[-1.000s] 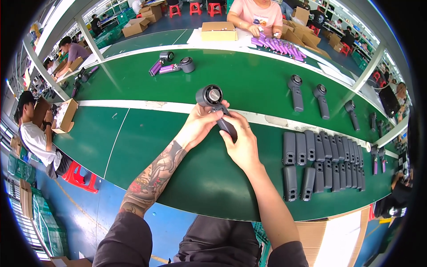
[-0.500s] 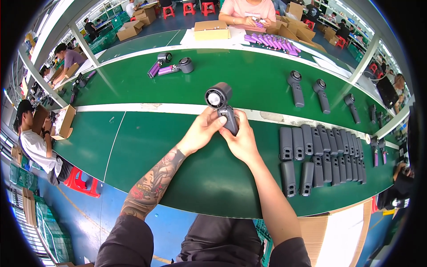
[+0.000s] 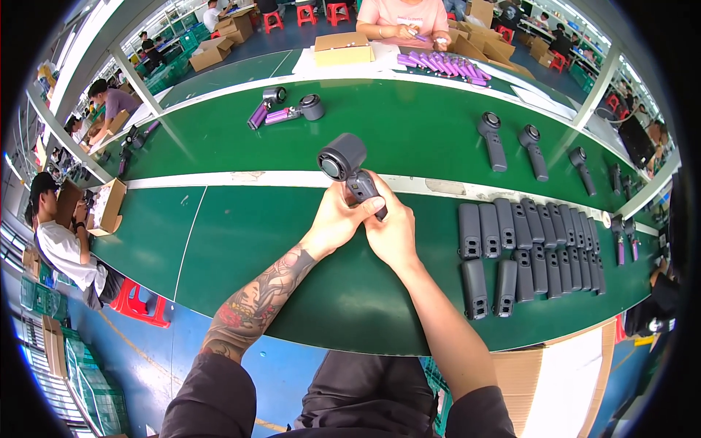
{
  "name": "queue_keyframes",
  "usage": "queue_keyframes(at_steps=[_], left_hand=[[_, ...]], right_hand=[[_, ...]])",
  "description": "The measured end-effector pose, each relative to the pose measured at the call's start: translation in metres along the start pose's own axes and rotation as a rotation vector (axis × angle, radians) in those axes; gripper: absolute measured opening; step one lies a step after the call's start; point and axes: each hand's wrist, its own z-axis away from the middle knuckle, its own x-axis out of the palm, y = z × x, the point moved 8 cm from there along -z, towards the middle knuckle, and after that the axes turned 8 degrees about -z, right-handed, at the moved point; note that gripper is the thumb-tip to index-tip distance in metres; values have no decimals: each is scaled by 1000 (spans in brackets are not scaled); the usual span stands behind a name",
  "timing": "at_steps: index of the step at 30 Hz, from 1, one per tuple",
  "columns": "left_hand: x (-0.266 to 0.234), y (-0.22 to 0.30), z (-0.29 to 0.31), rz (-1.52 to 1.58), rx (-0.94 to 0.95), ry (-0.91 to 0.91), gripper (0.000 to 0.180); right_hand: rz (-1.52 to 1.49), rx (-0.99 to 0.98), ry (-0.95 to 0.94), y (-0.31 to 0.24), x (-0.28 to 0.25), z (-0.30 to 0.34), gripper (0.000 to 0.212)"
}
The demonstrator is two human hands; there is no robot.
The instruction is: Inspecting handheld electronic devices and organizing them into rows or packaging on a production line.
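Note:
A dark grey handheld fan (image 3: 345, 155) with a round head is held above the green bench, its head tilted up and to the left. My left hand (image 3: 340, 219) grips the fan's handle from the left, thumb across its front. Around the handle's lower right side my right hand (image 3: 391, 226) is wrapped. Both hands meet near the handle's lower end and hide part of it. To the right, several dark grey handle casings (image 3: 504, 226) lie in two rows on the bench (image 3: 350, 292).
Beyond a white rail (image 3: 292, 178), a green strip (image 3: 409, 139) carries finished-looking fans (image 3: 493, 142) at right and fans with purple batteries (image 3: 285, 113) at left. Purple cells (image 3: 445, 67) and a yellow box (image 3: 343, 50) lie opposite, near a person in pink. Another person sits at left beside a cardboard box (image 3: 107, 206).
The fan's head has swung left and turned, so its front faces more to the left. Both hands stay on its handle, the right one slightly lower. Fans on the far strip have shifted slightly right.

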Motion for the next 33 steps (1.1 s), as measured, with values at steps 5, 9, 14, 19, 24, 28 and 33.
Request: queue_keyframes(at_steps=[5,9,14,19,24,28,33], left_hand=[[3,-10,3,173,-174,2,56],[10,-8,7,94,-89,-32,68],[24,7,13,-100,75,-74,81],[25,25,17,-240,140,-62,83],[21,32,15,-325,203,-64,82],[8,25,11,-448,293,-9,65],[-1,2,6,-98,52,-38,48]], right_hand=[[-362,153,43,12,-2,-4,46],[-946,359,-52,28,-1,-9,37],[-1307,493,-152,34,2,-8,32],[-1136,445,-130,25,-3,-8,29],[-938,413,-60,19,-5,-7,28],[-548,243,57,16,-16,-12,29],[176,-185,196,-9,-31,-10,30]])
